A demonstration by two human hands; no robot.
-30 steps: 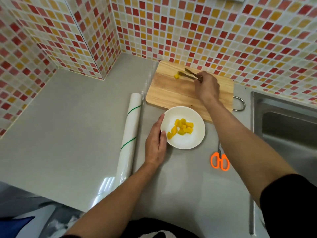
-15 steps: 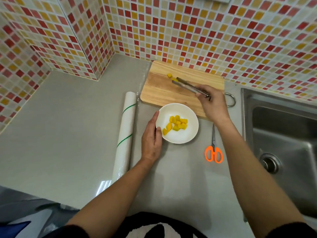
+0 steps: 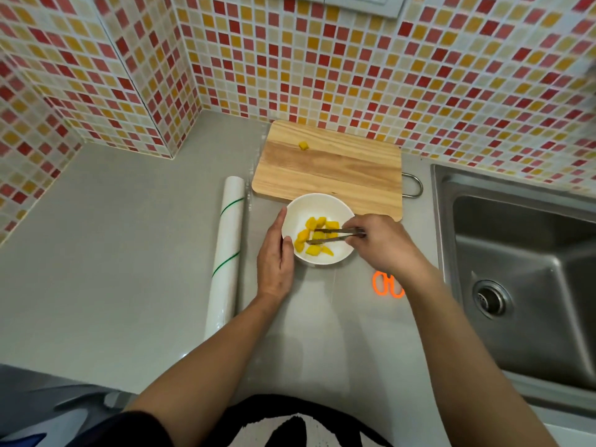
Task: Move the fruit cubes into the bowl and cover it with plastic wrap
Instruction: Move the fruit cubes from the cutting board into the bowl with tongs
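A white bowl (image 3: 335, 206) sits on the grey counter just in front of the wooden cutting board (image 3: 338, 171). Several yellow fruit cubes (image 3: 311, 235) lie in the bowl. One yellow cube (image 3: 303, 145) is left on the far part of the board. My right hand (image 3: 383, 243) grips metal tongs (image 3: 335, 235) whose tips are spread over the cubes inside the bowl. My left hand (image 3: 274, 259) rests flat against the bowl's left side, steadying it. A roll of plastic wrap (image 3: 227, 250) lies lengthwise to the left of my left hand.
Orange-handled scissors (image 3: 385, 283) lie on the counter, partly hidden under my right forearm. A steel sink (image 3: 522, 272) fills the right side. Tiled walls close the counter at the back and left, with a corner pillar (image 3: 154, 91) at the back left.
My right hand has brought the tongs from the cutting board back and down into the bowl. My left hand has stayed at the bowl.
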